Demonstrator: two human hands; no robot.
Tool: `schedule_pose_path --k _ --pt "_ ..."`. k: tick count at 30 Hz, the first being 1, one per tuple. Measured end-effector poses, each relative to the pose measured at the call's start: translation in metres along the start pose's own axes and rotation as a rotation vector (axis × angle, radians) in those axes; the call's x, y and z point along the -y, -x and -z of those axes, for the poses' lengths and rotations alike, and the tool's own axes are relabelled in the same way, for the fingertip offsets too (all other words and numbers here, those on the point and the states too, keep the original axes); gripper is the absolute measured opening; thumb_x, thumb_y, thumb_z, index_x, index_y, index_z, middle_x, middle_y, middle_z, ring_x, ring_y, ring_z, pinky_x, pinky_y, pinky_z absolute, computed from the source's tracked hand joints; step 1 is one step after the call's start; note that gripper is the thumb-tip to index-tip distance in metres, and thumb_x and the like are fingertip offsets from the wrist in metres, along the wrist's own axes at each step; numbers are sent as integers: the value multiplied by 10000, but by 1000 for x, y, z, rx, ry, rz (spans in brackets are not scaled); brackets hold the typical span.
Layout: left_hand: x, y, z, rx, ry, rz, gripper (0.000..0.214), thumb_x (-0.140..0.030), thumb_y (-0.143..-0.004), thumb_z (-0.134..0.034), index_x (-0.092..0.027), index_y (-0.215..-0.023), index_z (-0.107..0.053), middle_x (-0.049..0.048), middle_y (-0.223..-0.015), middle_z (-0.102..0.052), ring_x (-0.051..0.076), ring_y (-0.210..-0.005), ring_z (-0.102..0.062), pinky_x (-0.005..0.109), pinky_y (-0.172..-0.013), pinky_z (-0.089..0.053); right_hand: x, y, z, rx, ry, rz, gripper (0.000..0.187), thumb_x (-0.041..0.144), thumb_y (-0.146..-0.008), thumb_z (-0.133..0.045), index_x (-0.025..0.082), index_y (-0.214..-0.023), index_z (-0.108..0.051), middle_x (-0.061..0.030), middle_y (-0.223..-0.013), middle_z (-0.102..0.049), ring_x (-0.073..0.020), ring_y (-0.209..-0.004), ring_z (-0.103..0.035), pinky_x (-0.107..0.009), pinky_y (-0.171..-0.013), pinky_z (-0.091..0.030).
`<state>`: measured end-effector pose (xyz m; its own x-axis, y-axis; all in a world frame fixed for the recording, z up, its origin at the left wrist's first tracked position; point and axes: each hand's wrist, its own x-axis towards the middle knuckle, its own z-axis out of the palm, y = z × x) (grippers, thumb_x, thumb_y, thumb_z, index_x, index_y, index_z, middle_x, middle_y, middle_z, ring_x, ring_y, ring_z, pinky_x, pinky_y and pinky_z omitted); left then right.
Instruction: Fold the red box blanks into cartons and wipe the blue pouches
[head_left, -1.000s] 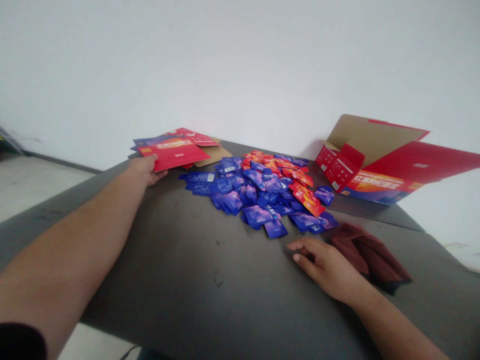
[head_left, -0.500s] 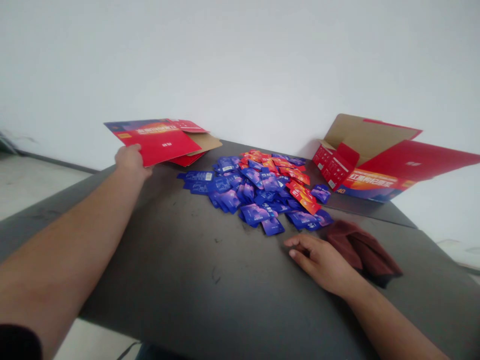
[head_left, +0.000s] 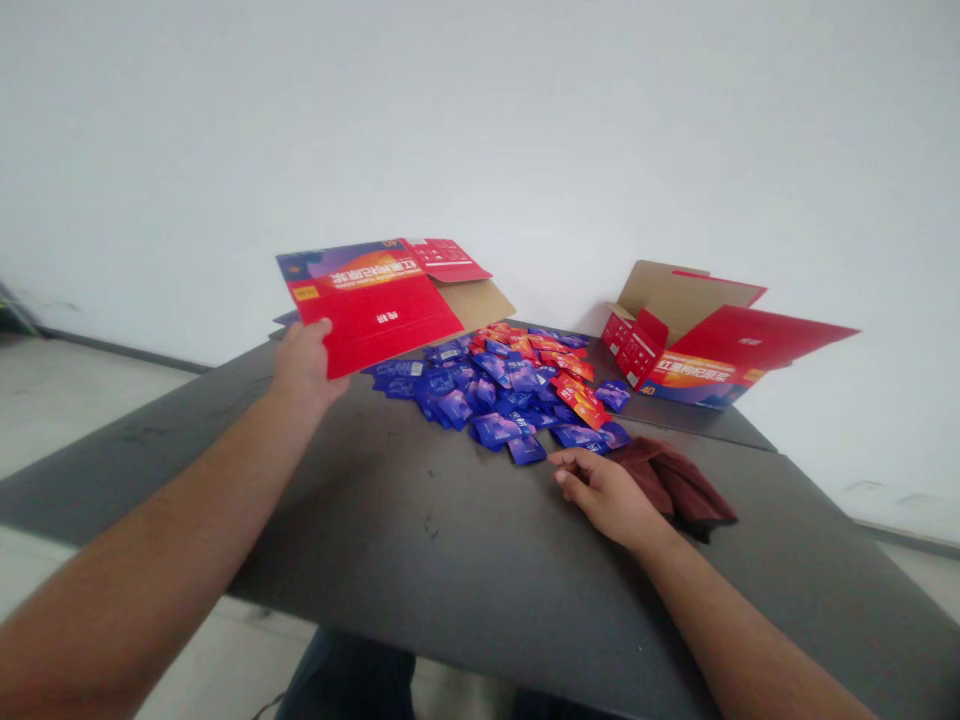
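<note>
Packets [head_left: 480,400] lie in a big messy heap in the middle of a dark gray table [head_left: 420,560]. Most of them are blue and purple, and the ones on the far side are red and orange.

The left hand [head_left: 304,368] is up at the far left of the heap. Its fingers are closed on the bottom edge of a flat red box [head_left: 367,315] and grip it. The box is tilted up off the table, with its bright printed side and a brown cardboard flap [head_left: 472,305] showing. Its low corner is just beside the blue packets.

The right hand [head_left: 607,497] rests on the table, close to the near edge of the heap. Its fingers are open and a little curled, and they hold nothing. The fingertips [head_left: 559,460] are just beside a blue packet [head_left: 526,450]. A brown cloth [head_left: 675,480] lies in a soft lump just past that hand.

An open red box [head_left: 697,340] sits at the far right corner of the table, with its brown inside showing and its flaps spread wide. A white wall [head_left: 480,130] stands behind the table.
</note>
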<state>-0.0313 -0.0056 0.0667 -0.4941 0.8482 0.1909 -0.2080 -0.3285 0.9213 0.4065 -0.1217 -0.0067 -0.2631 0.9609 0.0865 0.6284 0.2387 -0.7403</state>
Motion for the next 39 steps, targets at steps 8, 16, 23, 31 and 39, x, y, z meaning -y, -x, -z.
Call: schedule_pose_path --k 8,16,23,31,39 --pt "-3 141 -37 -79 286 274 159 -194 -994 -636 -242 -1144 -641 19 -1085 -837 197 -900 -804 398 -870 -695 46 22 -15 105 -409 63 814 581 -956 -807 283 -1639 -479 -165 -1529 -662 -215 -963 -750 -359 -747 -614" --pt "5 245 -47 203 505 423 406 -292 -866 -885 -250 -1221 -692 90 -1255 -842 318 -1121 -828 559 -1014 -687 97 65 -30 -207 -860 85 525 584 -963 -841 341 -1379 -633 -61 -1329 -740 -227 -1049 -751 -327 -740 -651" --pt "30 295 -44 579 384 581 467 -459 -836 -953 -265 -1189 -716 80 -1178 -834 283 -1063 -816 385 -771 -707 107 76 -11 -566 -853 62 302 412 -980 -693 324 -1263 -640 -84 -1328 -789 -296 -1109 -785 -475 -868 -681" --pt "26 291 7 1158 -142 599 378 -555 -914 -864 -206 -1057 -850 153 -1125 -838 262 -1030 -792 350 -775 -683 99 113 93 -658 -395 38 235 424 -991 -727 301 -1189 -696 -85 -1164 -837 -324 -986 -813 -451 -740 -670" --pt "-20 242 53 1111 -244 373 267 -514 -961 -812 -249 -967 -848 100 -871 -820 213 -698 -780 307 -624 -639 158 135 179 -510 375 90 360 592 -945 -746 257 -1075 -760 -96 -891 -831 -249 -654 -751 -345 -517 -528"
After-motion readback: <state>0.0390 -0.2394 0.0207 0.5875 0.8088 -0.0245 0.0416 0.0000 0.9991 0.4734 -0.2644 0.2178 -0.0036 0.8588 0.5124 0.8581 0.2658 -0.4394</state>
